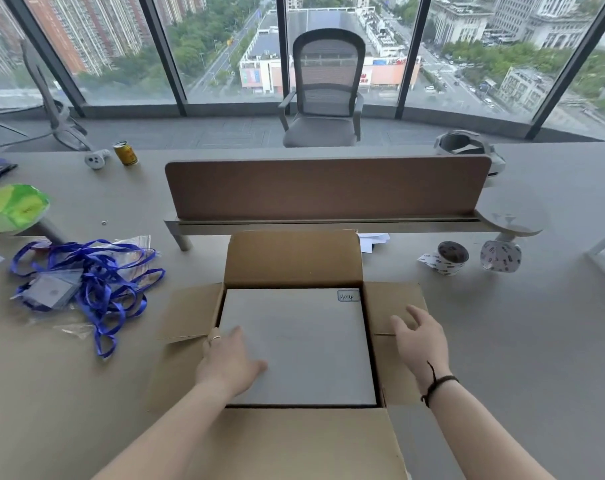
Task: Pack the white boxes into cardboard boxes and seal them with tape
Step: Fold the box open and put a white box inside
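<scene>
Head camera looks steeply down, close over desk (502,341).

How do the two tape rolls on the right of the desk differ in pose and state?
The nearer tape roll lies flat with its core hole facing up; the farther tape roll stands on its edge, with its printed band showing. The nearer tape roll has a loose strip trailing off to its left; no loose end shows on the farther tape roll. Both are white with dark printed marks, and neither hand touches them.

White box (304,344) lies flat inside open cardboard box (294,259) (4 flaps spread); 2 tape rolls (450,257) stand right.
</scene>
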